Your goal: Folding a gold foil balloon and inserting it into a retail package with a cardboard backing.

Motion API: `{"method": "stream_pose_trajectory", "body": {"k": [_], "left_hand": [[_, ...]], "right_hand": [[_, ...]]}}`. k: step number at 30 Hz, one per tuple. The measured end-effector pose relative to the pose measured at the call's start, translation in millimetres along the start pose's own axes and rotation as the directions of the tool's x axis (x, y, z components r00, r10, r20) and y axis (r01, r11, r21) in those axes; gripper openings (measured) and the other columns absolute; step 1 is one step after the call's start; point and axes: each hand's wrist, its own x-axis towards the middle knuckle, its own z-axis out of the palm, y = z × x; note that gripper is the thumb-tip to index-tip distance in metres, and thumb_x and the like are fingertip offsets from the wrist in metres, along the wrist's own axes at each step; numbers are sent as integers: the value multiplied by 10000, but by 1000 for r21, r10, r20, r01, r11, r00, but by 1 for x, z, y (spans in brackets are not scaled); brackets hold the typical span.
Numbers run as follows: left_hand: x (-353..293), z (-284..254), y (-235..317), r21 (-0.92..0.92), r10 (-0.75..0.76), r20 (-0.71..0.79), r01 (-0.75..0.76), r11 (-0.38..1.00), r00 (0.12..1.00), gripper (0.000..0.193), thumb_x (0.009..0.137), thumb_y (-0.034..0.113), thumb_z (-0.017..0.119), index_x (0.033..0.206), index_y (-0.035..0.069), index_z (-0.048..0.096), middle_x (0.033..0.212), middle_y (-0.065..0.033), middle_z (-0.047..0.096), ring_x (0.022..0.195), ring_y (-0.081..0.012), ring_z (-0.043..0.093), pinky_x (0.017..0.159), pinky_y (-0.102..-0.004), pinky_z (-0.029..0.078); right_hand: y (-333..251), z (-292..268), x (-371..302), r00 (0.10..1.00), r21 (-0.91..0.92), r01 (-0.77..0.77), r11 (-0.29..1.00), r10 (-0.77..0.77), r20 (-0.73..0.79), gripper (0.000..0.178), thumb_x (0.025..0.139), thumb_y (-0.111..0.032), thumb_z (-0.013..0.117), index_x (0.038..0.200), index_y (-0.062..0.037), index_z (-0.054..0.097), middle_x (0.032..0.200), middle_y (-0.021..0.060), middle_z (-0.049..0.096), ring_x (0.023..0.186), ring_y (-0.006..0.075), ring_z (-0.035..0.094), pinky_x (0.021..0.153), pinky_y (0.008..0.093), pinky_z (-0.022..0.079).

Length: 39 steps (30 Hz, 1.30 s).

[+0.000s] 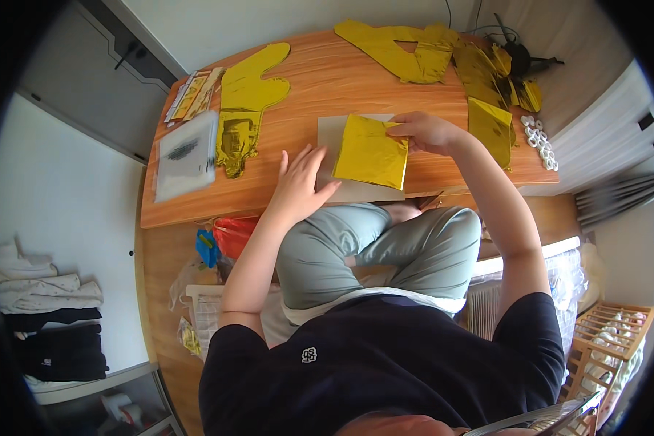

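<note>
A square of shiny gold foil (373, 154), with a thin white edge showing at its lower right, lies tilted over a flat grey sheet (329, 134) near the table's front edge. My right hand (430, 134) pinches the foil square by its upper right corner. Beside the grey sheet's left edge rests my left hand (298, 182), its fingers spread and nothing in it. Farther left, a flat gold foil shape (251, 83) with rounded lobes is laid out on the table.
On the wooden table (312, 65), a clear plastic sleeve (187, 161) and printed cards (194, 94) sit at the left. More gold foil (432, 57) spreads across the back right, with a folded piece (490, 131) nearer. White rings (539, 143) line the right edge. Below hangs a red bag (234, 236).
</note>
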Motion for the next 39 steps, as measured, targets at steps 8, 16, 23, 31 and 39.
{"method": "stream_pose_trajectory", "body": {"k": [8,16,23,31,39], "left_hand": [[47,-8,-4,-173,178,-14,-178,969,984,566,1035,277,601,1526,46,439,1600,-155,452,1514,-344,384,1229,-608,275],[76,14,-21,24,377,314,-405,914,871,755,1041,507,551,1628,90,324,1696,-133,310,1579,-321,263,1282,-549,208],[71,6,-4,155,289,329,-353,923,899,757,1033,550,541,1592,64,380,1678,-145,336,1570,-322,283,1282,-548,205],[66,11,-24,73,266,267,-294,953,926,850,1017,561,569,1628,35,296,1709,-177,258,1586,-319,244,1291,-526,186],[74,-9,-35,53,286,403,-334,941,869,1073,878,648,705,1662,88,233,1719,-151,252,1589,-286,245,1300,-531,153]], "right_hand": [[-2,6,29,995,-221,-101,970,93,-45,330,1011,-243,660,1237,-3,673,999,76,705,828,124,670,756,293,598],[3,27,19,967,-456,8,890,-124,-224,364,974,-264,694,1240,-17,672,1025,116,729,928,223,720,804,345,612],[29,82,-6,720,-931,217,295,-692,-52,416,981,-235,669,1349,-46,630,1443,206,581,1306,394,566,1098,476,462],[51,87,3,789,-954,166,248,-614,-22,612,1054,-365,550,1556,-35,438,1603,202,443,1509,379,379,1245,499,303],[56,77,7,831,-983,104,154,-556,1,714,1053,-468,535,1613,-62,359,1692,154,316,1582,327,252,1290,479,205]]}}
